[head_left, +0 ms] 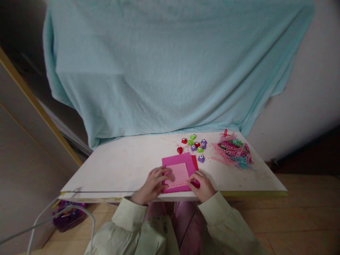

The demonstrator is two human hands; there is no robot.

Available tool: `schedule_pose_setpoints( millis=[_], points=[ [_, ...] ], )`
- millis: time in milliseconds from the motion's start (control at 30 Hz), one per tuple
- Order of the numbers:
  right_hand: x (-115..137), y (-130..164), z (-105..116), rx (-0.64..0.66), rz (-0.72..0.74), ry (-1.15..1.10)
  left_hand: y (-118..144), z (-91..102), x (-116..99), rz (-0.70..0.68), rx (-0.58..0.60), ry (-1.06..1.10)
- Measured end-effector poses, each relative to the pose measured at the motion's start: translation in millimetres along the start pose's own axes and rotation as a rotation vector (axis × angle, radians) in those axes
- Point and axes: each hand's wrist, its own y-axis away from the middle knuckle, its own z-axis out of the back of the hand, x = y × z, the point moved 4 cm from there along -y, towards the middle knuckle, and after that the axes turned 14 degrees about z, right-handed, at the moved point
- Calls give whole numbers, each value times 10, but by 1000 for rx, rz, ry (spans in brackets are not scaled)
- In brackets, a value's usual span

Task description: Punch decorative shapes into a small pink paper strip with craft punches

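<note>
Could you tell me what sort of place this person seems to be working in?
Probably a home craft corner, not a workshop. A low white table stands on a wooden floor, with a pale blue cloth draped behind it. On the table lie pink card, small coloured paper punches and punched paper strips.

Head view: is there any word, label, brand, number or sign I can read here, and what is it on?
No text can be read anywhere in this view.
Pale strip on the pink card, under both hands: small marks in a row, too small and blurred to read.
Small craft punches: dots on top, no legible label.
Heap of punched paper strips: only holes, no lettering.
Teal cloth and white table: plain.
</note>
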Motion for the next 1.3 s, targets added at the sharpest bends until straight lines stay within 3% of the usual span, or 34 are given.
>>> schedule_pose_setpoints(
  millis=[267, 433, 533, 767, 1033, 1300],
  points=[
    [154, 7, 20, -14, 81, 231, -7, -81, 89, -6, 36, -37],
    [466, 73, -169, 109, 442, 389, 4, -46, 56, -8, 45, -76],
    [509, 121, -296, 163, 556, 416, 24, -22, 8, -11, 28, -104],
    [449, 153, -368, 203, 587, 426, 99, -39, -151, -38, -130, -241],
    [381, 188, -268, 172, 644, 486, 171, -73, -234, -108, -236, -348],
    [199, 266, -91, 212, 713, 521, 240, -85, -293, -208, -112, -437]
  ],
)
